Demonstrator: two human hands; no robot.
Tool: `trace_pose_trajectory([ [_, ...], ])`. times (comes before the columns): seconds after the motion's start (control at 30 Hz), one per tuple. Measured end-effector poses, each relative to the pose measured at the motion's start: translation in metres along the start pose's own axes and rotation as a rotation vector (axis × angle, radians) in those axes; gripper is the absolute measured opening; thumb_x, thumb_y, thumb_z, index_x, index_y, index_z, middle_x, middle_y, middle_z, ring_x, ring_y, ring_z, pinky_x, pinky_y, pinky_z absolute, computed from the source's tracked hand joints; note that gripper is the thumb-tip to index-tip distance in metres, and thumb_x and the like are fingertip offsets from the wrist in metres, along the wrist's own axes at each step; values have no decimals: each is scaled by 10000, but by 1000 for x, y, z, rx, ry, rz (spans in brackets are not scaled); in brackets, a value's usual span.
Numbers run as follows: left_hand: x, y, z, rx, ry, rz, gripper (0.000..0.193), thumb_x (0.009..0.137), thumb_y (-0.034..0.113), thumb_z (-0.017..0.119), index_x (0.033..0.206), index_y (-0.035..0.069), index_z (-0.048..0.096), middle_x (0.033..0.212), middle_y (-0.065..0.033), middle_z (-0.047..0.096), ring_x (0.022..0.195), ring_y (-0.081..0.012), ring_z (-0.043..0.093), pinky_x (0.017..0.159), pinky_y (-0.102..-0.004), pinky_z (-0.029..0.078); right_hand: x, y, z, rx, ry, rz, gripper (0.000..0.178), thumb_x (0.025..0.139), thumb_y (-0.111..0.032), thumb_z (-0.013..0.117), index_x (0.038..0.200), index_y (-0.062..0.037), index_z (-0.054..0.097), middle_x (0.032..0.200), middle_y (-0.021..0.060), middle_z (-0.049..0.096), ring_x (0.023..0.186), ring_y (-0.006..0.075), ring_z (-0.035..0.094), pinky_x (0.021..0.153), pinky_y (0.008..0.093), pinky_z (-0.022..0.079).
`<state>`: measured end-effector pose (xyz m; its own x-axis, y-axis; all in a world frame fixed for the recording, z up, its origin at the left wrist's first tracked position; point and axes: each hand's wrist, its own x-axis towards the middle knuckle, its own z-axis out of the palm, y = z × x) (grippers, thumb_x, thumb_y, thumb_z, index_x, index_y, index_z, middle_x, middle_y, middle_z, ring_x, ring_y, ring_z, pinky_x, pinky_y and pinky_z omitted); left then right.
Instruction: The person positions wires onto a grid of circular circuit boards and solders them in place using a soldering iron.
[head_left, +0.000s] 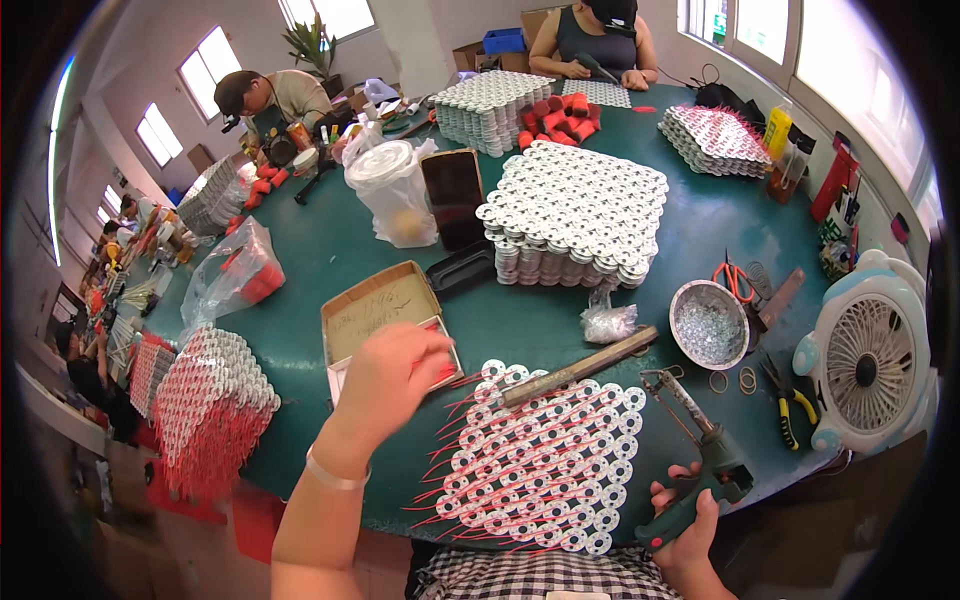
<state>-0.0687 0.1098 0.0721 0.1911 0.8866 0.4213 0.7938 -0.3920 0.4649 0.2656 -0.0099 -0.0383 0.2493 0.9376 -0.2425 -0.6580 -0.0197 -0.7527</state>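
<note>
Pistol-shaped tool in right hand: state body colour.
Tool body: dark green, best in head view.

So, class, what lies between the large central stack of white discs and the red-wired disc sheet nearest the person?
In the head view, a small clear plastic bag and a long bar partly overlapping the disc sheet.

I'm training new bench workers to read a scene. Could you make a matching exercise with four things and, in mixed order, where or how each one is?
Column one
1. left hand
2. right hand
3. round bowl
4. long bar

Column two
A. lies partly across the white discs
B. is at the open cardboard box
C. contains small glittery bits
D. grips the dark green tool

Right pairs: 1-B, 2-D, 3-C, 4-A
</note>
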Motion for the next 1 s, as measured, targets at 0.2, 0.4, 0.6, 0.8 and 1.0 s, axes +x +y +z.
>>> trace_pose_trajectory([
  [0.2,-19,-67,31,451,-126,-148,118,711,38,603,806,55,671,780,-133,585,798,-311,575,747,-407,477,-6,-1,6,-4,-58,17,545,807,-337,588,1212,-35,380,1075,206,517,711,262,617,827,430,485],
  [0.4,-18,-60,43,487,-76,-122,96,710,29,572,777,39,641,786,-131,584,807,-311,560,745,-408,475,-7,-6,6,1,-80,30,517,801,-316,597,1194,-48,394,1086,212,516,734,271,626,839,432,483],
  [0.6,-25,-70,43,421,-41,-110,125,722,13,559,817,35,637,817,-121,588,849,-296,551,743,-402,468,-5,-6,6,2,-104,48,502,806,-308,586,1197,-53,403,1097,212,515,753,275,629,842,431,481],
  [0.8,-19,-63,39,503,-37,-43,145,735,30,560,847,40,651,823,-125,594,829,-301,555,743,-393,468,-6,-9,7,-3,-117,67,510,802,-314,594,1203,-56,411,1101,208,516,763,275,630,831,420,484],
  [1.0,-17,-69,45,485,-20,-99,150,756,50,575,882,42,656,793,-136,599,783,-313,569,735,-402,472,-5,-7,5,4,-125,71,505,800,-307,600,1198,-57,416,1101,205,516,766,279,631,827,417,487],
])
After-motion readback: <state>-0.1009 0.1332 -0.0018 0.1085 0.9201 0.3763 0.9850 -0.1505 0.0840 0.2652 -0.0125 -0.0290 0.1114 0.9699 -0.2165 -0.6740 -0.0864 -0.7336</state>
